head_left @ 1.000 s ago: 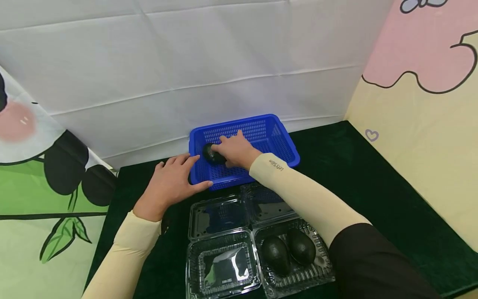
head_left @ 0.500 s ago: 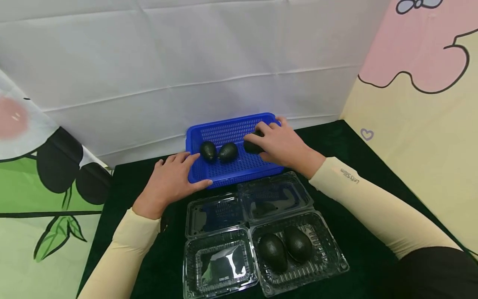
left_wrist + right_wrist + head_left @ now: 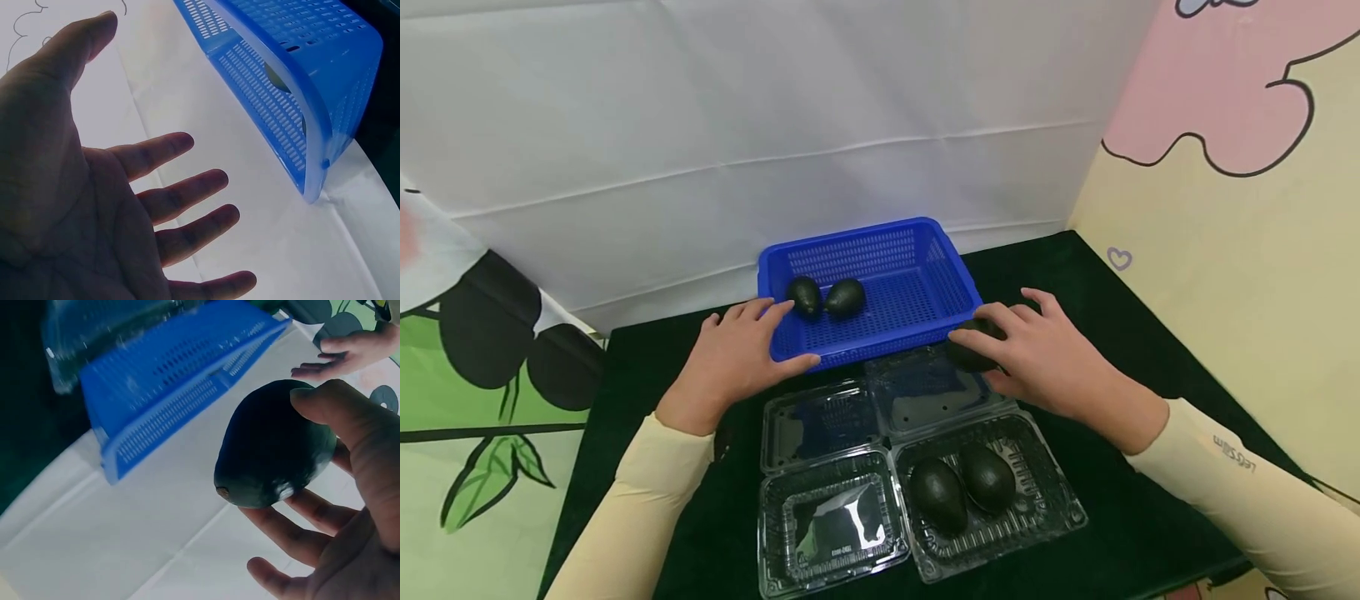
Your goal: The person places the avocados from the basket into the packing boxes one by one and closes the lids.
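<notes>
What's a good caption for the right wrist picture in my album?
The right hand holds a dark avocado near a blue plastic basket.

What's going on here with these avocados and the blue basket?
A person's right hand holds an avocado that, in the head view, appears over the open lid of the right clear container. Two other avocados lie in the blue basket, and two more sit in that container. The left clear container has none in it. The left hand holds nothing, its fingers spread.
</notes>
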{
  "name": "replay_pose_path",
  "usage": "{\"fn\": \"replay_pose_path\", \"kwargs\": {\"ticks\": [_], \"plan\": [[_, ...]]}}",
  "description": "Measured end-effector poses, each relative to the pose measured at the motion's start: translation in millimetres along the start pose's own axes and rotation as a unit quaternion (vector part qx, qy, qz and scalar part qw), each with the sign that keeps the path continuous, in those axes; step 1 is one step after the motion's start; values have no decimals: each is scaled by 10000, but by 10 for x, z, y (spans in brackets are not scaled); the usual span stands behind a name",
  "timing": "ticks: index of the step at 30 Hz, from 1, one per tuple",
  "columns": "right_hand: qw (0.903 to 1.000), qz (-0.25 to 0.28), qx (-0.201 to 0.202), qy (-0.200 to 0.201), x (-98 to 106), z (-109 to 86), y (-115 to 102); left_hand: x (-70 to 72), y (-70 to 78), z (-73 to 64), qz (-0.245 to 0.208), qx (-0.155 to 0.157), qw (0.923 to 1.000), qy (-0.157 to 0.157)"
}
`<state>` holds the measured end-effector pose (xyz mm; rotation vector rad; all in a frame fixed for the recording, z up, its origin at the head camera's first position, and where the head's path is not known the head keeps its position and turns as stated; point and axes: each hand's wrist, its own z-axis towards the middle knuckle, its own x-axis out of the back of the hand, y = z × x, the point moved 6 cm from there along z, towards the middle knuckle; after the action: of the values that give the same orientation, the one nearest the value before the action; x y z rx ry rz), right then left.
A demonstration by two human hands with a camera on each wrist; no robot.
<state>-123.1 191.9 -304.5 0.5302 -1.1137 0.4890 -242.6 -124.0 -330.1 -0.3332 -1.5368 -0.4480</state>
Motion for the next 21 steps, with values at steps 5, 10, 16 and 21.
{"fn": "replay_pose_path", "kwargs": {"ticks": [5,10,16,21], "plan": [[9994,200,-124,-238,-140,-342,-75,-15,31,11,-12,-89,9999,62],[9979,414,-249,-437,-327,-610,-146,-14,45,31,24,-167,9998,44],[9925,757,-583,-761,-537,-814,-210,-8,95,63,10,-237,9997,35],[9835,1012,-1053,-1070,-652,-905,-224,-35,136,73,6,-261,9997,23]]}}
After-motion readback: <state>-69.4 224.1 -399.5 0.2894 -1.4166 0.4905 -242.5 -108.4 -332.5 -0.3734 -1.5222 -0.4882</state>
